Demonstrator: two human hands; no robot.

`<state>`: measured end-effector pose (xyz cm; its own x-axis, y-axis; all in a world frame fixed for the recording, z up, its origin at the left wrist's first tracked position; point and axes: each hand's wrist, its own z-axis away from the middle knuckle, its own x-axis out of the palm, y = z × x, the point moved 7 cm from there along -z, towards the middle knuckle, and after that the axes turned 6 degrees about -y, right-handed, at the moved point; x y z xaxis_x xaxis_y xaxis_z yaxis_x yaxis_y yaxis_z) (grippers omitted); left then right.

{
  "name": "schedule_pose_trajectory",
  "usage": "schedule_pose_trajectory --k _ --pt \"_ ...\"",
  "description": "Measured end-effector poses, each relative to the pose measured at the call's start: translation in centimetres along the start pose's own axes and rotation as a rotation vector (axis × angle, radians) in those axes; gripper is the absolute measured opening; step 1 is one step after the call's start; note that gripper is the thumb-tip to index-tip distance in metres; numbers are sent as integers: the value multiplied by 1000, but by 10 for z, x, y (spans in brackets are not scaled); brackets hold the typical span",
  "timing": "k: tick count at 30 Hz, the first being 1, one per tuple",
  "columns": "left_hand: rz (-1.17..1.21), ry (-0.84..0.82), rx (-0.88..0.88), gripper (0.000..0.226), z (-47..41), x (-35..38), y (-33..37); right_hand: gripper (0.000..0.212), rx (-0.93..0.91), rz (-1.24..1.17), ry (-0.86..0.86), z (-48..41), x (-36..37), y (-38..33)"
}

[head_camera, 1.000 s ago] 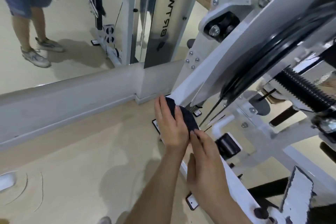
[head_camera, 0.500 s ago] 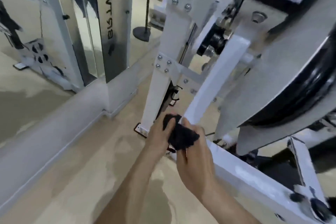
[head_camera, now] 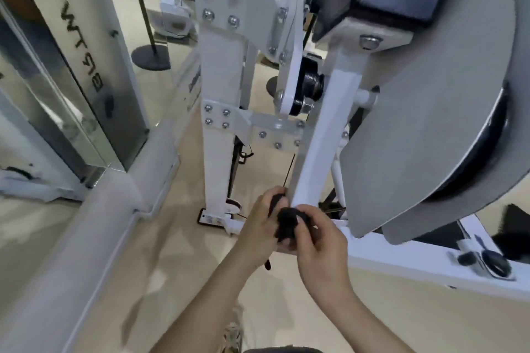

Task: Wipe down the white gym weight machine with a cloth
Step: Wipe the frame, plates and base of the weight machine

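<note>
Black cloth (head_camera: 286, 221), bunched lower centre against the white machine (head_camera: 324, 135), gripped by curled fingers of left hand (head_camera: 258, 226) and right hand (head_camera: 318, 249); grey disc (head_camera: 430, 112) looms close on the right, mirror (head_camera: 57, 100) left

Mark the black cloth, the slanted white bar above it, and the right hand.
black cloth (head_camera: 287, 221): head view, on its bunched middle.
slanted white bar (head_camera: 324, 137): head view, mid-length on its front face.
right hand (head_camera: 321, 249): head view, on the back of the hand.
</note>
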<state>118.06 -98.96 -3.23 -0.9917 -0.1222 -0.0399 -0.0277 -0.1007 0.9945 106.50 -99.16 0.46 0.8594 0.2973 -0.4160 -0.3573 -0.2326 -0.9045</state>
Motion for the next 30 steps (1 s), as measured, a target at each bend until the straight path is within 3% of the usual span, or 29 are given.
schedule_pose_trajectory --k 3,5,9,12,16,18,20,23,25,27,30 --pt "196 -191 -19 34 29 -6 -8 19 40 -71 76 2 -1 6" --pt "201 -258 -88 38 28 -21 -14 21 91 -154 144 7 2 9" --pt "-67 -69 -6 22 -8 -63 2 20 178 -396 307 10 6 6" --pt "-225 12 51 21 -24 -82 14 16 272 -502 532 19 4 14" --pt "-583 -183 365 18 -18 -76 45 5 421 -559 898 44 6 31" --pt "-716 -300 500 22 -12 -71 53 9 459 -458 1034 51 18 24" --pt "-655 -337 535 22 -13 -74 59 8 415 -203 1087 48 30 -1" --pt "-468 -459 458 25 -23 -71 56 42 317 210 951 26 60 -34" --pt "-435 -583 361 32 -29 -64 45 46 336 386 878 9 73 -34" --pt "-404 -660 218 37 -36 -64 36 42 352 382 919 -12 66 -41" --pt "-172 -650 29 41 -53 -64 44 46 120 487 1088 -53 33 -84"
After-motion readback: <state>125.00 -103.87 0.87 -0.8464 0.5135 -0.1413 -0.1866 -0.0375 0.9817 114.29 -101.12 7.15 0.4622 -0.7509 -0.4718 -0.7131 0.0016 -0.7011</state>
